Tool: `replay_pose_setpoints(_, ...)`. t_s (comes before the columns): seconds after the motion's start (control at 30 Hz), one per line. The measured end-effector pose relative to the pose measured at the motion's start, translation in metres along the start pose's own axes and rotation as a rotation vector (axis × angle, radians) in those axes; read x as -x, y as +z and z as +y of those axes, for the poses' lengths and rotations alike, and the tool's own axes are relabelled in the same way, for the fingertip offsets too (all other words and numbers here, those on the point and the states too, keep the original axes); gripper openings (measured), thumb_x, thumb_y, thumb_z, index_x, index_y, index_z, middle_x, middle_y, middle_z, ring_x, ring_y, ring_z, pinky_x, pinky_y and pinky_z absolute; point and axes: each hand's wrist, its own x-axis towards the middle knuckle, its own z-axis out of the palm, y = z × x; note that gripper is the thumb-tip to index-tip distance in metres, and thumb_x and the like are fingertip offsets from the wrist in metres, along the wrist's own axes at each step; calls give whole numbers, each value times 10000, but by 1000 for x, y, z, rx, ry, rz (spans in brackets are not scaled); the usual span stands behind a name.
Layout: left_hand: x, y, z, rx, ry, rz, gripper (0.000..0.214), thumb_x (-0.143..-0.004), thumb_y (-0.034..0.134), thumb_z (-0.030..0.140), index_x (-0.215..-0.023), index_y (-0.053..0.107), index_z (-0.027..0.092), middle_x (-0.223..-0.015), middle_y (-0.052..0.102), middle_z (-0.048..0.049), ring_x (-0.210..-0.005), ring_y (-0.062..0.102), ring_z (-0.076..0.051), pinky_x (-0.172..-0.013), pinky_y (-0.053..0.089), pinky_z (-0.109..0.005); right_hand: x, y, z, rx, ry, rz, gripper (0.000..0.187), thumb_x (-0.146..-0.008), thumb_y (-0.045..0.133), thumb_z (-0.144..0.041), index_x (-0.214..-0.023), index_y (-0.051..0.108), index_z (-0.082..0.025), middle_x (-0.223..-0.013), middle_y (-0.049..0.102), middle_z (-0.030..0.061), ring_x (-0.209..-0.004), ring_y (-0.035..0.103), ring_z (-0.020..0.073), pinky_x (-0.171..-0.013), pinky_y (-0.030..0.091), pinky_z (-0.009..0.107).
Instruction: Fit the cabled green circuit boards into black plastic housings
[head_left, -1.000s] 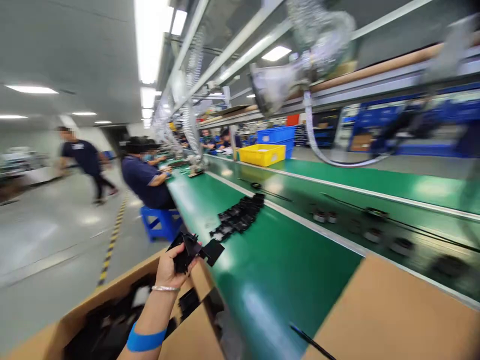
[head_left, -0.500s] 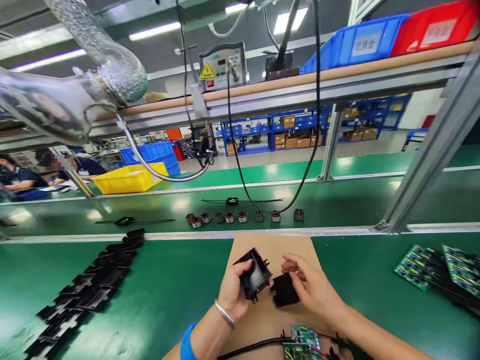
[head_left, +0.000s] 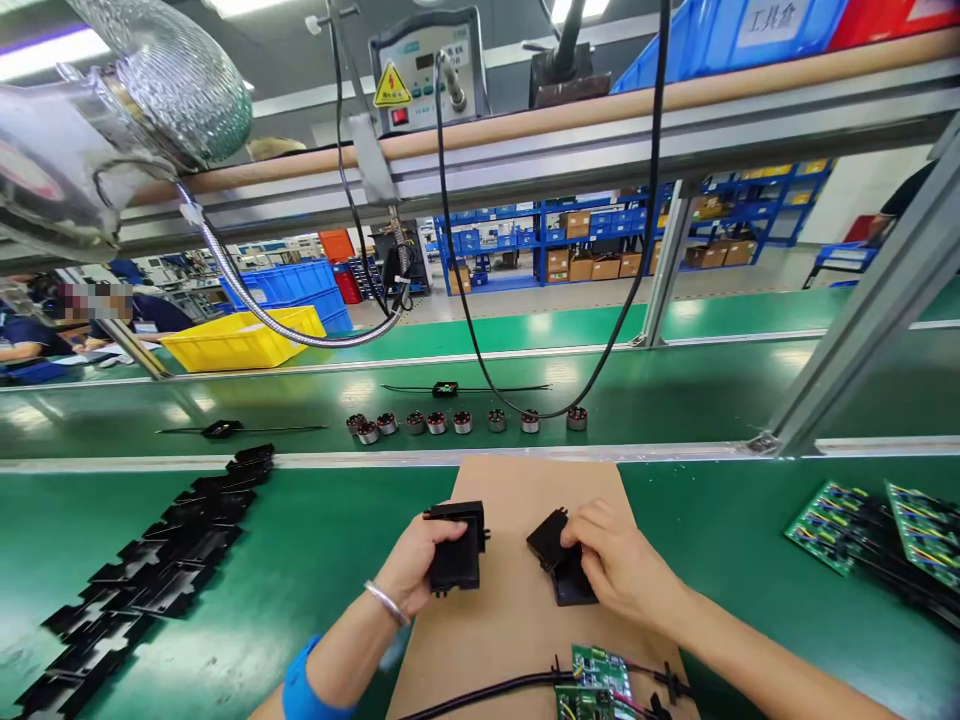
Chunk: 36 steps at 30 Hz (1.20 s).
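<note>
Over the cardboard's (head_left: 525,630) left edge, a black case (head_left: 454,562) is held by left fingers (head_left: 448,531), long side toward the tabletop's (head_left: 322,560) far edge. To its right, a slanted black part (head_left: 545,540) is pinched by right fingers (head_left: 577,535).

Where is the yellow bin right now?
In the head view, the yellow bin sits at the left, beyond the staggered row of black parts and just in front of the blue bins.

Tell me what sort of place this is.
Probably an electronics assembly workshop: circuit boards and black parts lie on a long green bench, and blue shelves of boxes stand behind.
</note>
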Motion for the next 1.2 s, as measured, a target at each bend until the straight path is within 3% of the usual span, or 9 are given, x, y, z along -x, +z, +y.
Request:
replay_pose_setpoints(0.13, -9, -7, -10, -190, 44, 5, 458, -560, 701, 106, -1007, 602, 90, -828, 693, -87, -683, 665, -209, -631, 532, -307, -22, -13, 12, -11, -73, -207, 501, -601, 531, 8, -1030, 660, -217, -1105, 623, 46, -1065, 521, 231, -929, 436, 361)
replay_pose_setpoints(0.23, -17, -4, -25, -325, 115, 48, 481, -567, 690, 115, -1027, 552, 121, -884, 664, -69, -764, 663, -217, -710, 538, -337, -35, -18, 20, -9, -78, -295, 434, -659, 646, -112, -1077, 668, -229, -1108, 651, 41, -1071, 550, 236, -942, 447, 355)
replay_pose_setpoints(0.4, -26, -4, -37, -570, 271, 98, 667, -604, 692, 143, -1223, 445, 122, -1055, 609, -110, -993, 614, -260, -913, 477, -407, -54, -11, 43, 51, 26, -235, 351, -944, 385, -247, -1208, 603, -172, -1194, 628, 119, -1108, 554, 254, -977, 417, 419)
replay_pose_setpoints(0.67, -2, -18, -22, -875, 465, 134, 718, -623, 687, 150, -1305, 466, 205, -1508, 190, -103, -1338, 351, -320, -1139, 238, -453, -38, -23, 39, 56, 62, -260, 262, -880, 543, -321, -1076, 670, -203, -1040, 604, 114, -1040, 514, 282, -903, 419, 430)
replay_pose_setpoints(0.73, 9, -21, -16, -1014, 502, 93, 673, -646, 684, 154, -1283, 473, 210, -1468, 245, -112, -1282, 410, -307, -1092, 312, -457, -27, -21, 28, 9, 60, -268, 281, -815, 626, -314, -1075, 666, -217, -995, 602, 100, -1018, 498, 288, -884, 414, 435)
replay_pose_setpoints(0.83, 18, -18, -9, -1278, 511, -204, 395, -683, 685, 157, -1064, 593, 215, -1128, 541, -66, -1006, 555, -242, -886, 460, -379, -18, -13, 20, -89, 98, -247, 133, -785, 607, -223, -899, 676, -209, -880, 601, 89, -953, 489, 289, -879, 390, 470)
replay_pose_setpoints(0.93, 16, -7, -6, -1365, 505, -429, 261, -713, 643, 107, -936, 675, 240, -974, 607, -33, -917, 553, -220, -834, 437, -339, -18, -9, 24, -248, 189, -195, 72, -801, 568, -228, -778, 628, -198, -834, 596, 86, -920, 505, 277, -869, 405, 474)
replay_pose_setpoints(1.07, 7, -4, -1, -1185, 565, -341, 601, -603, 674, 51, -1158, 649, 282, -1210, 572, -70, -1137, 438, -315, -1014, 261, -465, -12, -17, 33, -586, 352, -167, 315, -896, 429, -463, -853, 590, -196, -794, 621, 81, -751, 597, 236, -693, 508, 407)
replay_pose_setpoints(1.2, -6, -17, 0, -895, 494, -242, 203, -608, 720, 119, -780, 725, 226, -834, 638, -64, -1026, 476, -319, -1058, 151, -532, 5, -23, 35, -880, 472, -162, 536, -887, 330, -639, -871, 615, -186, -725, 651, 94, -677, 648, 237, -688, 537, 410)
